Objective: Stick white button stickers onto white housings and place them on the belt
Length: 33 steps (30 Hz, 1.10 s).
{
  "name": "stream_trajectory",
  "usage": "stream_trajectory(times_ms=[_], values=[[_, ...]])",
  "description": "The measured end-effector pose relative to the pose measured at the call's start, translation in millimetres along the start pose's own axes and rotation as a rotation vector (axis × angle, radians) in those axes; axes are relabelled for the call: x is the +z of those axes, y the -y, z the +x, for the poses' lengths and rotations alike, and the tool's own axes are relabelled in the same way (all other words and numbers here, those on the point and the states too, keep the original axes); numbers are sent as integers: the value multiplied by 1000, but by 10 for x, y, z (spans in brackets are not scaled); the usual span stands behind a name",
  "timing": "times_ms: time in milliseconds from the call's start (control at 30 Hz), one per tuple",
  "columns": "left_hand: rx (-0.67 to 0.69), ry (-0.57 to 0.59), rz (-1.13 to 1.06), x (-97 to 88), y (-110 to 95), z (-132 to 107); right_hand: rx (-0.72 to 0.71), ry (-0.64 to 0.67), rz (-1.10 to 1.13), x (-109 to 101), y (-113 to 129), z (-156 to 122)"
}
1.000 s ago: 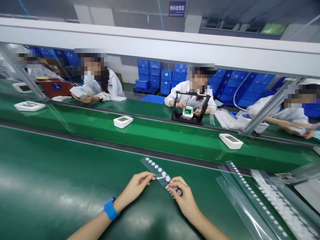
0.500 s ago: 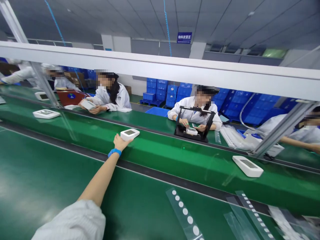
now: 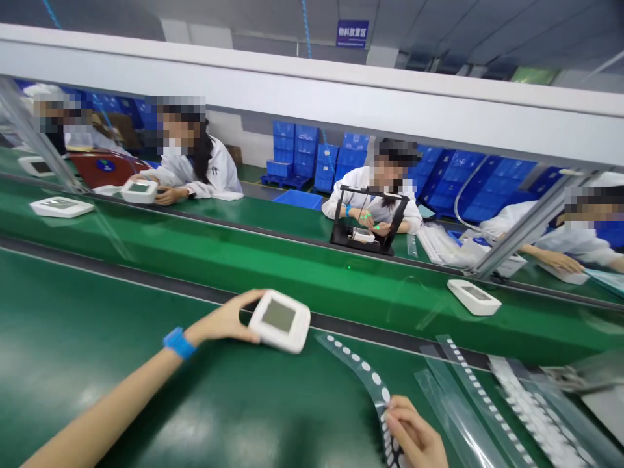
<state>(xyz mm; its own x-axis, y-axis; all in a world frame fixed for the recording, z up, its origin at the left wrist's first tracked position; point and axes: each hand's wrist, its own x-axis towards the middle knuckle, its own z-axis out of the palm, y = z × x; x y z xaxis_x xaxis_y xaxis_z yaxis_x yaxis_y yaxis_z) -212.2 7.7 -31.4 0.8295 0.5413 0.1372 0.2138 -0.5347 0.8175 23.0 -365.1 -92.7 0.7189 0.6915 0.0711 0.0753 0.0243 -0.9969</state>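
My left hand point(image 3: 227, 320), with a blue wristband, grips a white device with a grey display point(image 3: 279, 314) by its left edge, thumb below and fingers above. The device is held tilted over the near green work surface, its display facing up toward me. At lower right, my right hand point(image 3: 414, 432) pinches a clear strip of round white stickers point(image 3: 365, 372). The strip bends in a curve, its far end reaching up toward the belt edge and its near part dropping below my fingers.
More white devices lie on the green conveyor belt, one at right point(image 3: 474, 298) and one at left point(image 3: 61, 207). Other clear sticker strips point(image 3: 487, 396) lie at lower right. Beyond the belt, co-workers in white coats sit, one behind a black frame fixture point(image 3: 369, 221). A metal beam point(image 3: 312, 84) crosses above.
My left hand has brought the device from over the belt toward me and to the right. My right hand has come into view and lifted part of the sticker strip.
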Motion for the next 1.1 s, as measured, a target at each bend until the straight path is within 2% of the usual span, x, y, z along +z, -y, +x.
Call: stream_trajectory(times_ms=[33, 100, 167, 233, 333, 400, 467, 500, 533, 633, 667, 733, 800, 900, 1000, 1100], values=[[79, 128, -39, 124, -85, -181, 8, 17, 3, 4, 28, 18], [124, 283, -81, 332, -208, -405, 9, 23, 17, 46, 82, 57], [125, 318, -99, 479, -257, -441, -3, 26, 36, 119, 123, 97], [91, 223, -88, 569, -246, -374, -17, 29, 55, 193, 142, 137], [66, -18, -32, 651, -229, -331, -42, 1, 86, 263, 153, 181], [113, -150, 1, 721, -299, -441, -67, -17, 102, 301, 189, 180], [158, -181, -6, 834, -459, -647, -106, -12, 102, 372, 275, 135], [162, -134, -37, 905, -566, -766, -132, 5, 93, 427, 337, 94], [164, -34, -88, 981, -681, -883, -160, 38, 79, 497, 408, 41], [152, 214, -317, 1188, -998, -1155, -230, 245, 21, 757, 629, -152], [129, 228, -382, 1234, -1070, -1211, -244, 329, -6, 846, 687, -211], [57, 180, -442, 1283, -1146, -1279, -266, 443, -68, 998, 755, -296], [-7, 132, -441, 1296, -1142, -1313, -281, 482, -118, 1109, 754, -333], [-49, 129, -447, 1324, -1035, -1336, -263, 481, -146, 1214, 666, -355], [-133, 89, -479, 1354, -851, -1290, -255, 431, -202, 1271, 585, -397], [-250, -27, -520, 1259, -633, -1133, -360, 396, -308, 1264, 578, -378]])
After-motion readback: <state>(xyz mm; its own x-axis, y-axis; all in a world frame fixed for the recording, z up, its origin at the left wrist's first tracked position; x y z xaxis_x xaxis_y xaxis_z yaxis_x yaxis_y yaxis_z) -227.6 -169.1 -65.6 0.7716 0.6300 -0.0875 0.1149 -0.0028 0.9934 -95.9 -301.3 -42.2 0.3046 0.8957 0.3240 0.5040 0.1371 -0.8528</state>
